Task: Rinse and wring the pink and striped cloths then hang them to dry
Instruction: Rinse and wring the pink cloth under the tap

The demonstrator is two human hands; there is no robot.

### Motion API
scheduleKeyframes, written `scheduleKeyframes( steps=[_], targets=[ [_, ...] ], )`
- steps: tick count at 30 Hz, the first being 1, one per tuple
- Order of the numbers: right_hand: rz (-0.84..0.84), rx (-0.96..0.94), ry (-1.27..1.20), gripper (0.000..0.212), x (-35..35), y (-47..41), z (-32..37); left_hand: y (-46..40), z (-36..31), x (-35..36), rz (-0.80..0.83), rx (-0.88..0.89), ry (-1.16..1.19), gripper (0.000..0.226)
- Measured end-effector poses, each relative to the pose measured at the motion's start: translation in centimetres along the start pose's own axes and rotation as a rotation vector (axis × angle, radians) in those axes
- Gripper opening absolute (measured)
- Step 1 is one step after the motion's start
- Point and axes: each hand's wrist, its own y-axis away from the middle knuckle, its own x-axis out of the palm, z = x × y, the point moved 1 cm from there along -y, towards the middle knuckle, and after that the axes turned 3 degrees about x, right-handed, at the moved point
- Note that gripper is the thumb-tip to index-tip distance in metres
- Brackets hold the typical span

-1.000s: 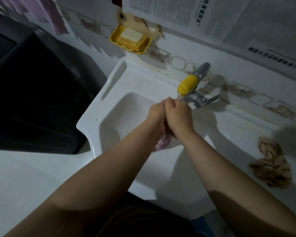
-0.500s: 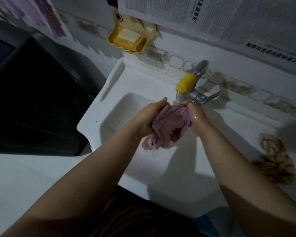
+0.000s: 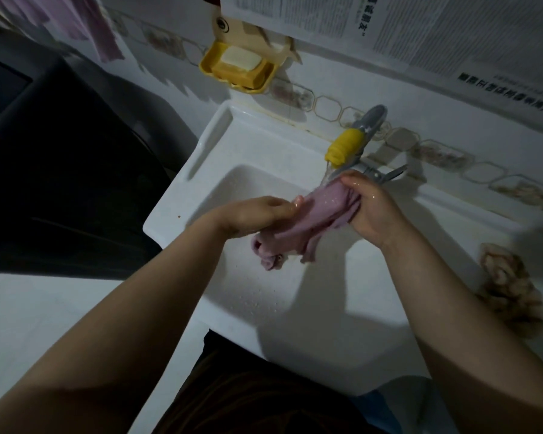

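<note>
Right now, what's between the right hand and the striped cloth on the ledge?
Head view: only bare wet sink ledge between the right hand and the striped cloth.

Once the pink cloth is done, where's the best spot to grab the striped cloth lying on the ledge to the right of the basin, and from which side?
Take the striped cloth from above with the right hand, which is nearer. It lies crumpled in a loose heap on the sink ledge, so a grip around the raised folds near its middle looks best; the flat edges offer little to catch.
</note>
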Motion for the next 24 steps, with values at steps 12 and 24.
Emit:
scheduleKeyframes(
  steps=[12, 24],
  targets=[
    [-0.273, -0.384, 1.231, 0.044, 6.4, 1.2, -1.8, -4.0, -3.4, 4.5, -0.651, -0.034, 0.794, 0.034],
    [-0.510, -0.353, 1.432, 0.048, 5.0, 0.1, -0.5, -3.5, -3.7, 6.1, -0.508, -0.192, 0.855, 0.051]
  ],
)
